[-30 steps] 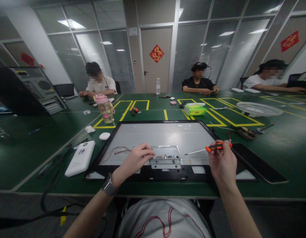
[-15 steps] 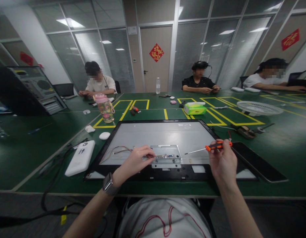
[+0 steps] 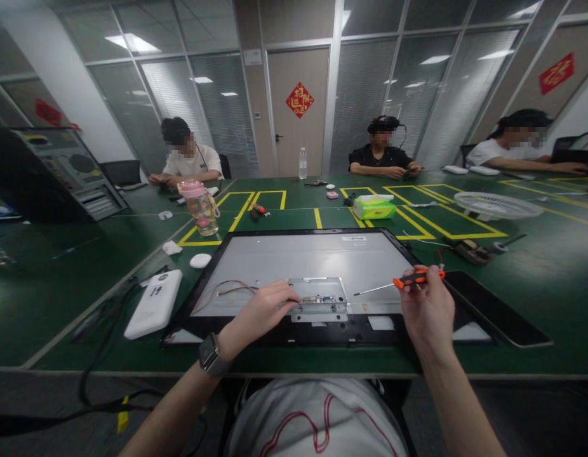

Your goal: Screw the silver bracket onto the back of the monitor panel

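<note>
A monitor panel [image 3: 303, 257] lies face down on the green table, its grey back up inside a black frame. A small metal bracket with connectors [image 3: 321, 299] sits near its front edge. My left hand [image 3: 261, 310] rests at the bracket's left side, fingers pinched together against it; what they grip is too small to make out. Thin red and white wires [image 3: 230, 290] run off to the left. My right hand [image 3: 427, 310] hovers over the panel's right end, closed on an orange-handled screwdriver [image 3: 411, 279] whose shaft points left toward the bracket.
A white plastic cover [image 3: 154, 303] and a black cable lie left of the panel, a dark flat panel [image 3: 496, 311] to its right. Farther back stand a pink-lidded bottle [image 3: 201, 206], a green tissue pack [image 3: 374, 207], a white fan grille [image 3: 494, 205] and a computer case [image 3: 56, 171]. Three people sit at the far side.
My left hand's fingers have shifted slightly at the bracket's left edge. The right hand and screwdriver have stayed almost still.
</note>
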### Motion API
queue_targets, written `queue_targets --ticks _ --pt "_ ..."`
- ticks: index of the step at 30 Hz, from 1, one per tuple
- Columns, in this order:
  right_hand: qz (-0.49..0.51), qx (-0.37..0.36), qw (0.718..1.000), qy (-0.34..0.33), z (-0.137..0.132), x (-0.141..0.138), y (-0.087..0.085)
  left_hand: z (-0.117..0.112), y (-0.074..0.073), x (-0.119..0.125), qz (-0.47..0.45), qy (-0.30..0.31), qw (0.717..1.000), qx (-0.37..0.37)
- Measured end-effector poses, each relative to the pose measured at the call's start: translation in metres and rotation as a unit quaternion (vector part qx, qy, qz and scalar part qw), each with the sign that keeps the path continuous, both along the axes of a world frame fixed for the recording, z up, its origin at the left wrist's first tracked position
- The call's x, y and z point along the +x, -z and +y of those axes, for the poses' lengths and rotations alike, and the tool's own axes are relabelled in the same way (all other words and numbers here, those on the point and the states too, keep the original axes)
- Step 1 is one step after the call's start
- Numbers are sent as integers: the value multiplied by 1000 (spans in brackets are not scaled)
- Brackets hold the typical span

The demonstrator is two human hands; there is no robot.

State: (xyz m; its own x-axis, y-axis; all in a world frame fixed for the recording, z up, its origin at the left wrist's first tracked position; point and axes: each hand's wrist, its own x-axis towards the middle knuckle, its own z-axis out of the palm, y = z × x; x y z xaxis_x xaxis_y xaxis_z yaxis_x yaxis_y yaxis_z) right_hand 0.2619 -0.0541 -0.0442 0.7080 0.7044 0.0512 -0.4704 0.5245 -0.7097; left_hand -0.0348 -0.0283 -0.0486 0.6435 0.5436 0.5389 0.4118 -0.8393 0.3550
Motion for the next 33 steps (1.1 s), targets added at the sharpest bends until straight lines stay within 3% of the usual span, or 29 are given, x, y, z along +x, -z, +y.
queue_targets --ticks 3,10,33 --pt "-9 1 1000 2 0 -1 -1 0 0 1 15 20 1000 12" --pt "-24 -2 1000 -1 -2 -2 -2 4 1 2 49 -3 998 28" --pt "-45 13 999 -8 0 -1 1 -1 -6 1 77 8 996 -39"
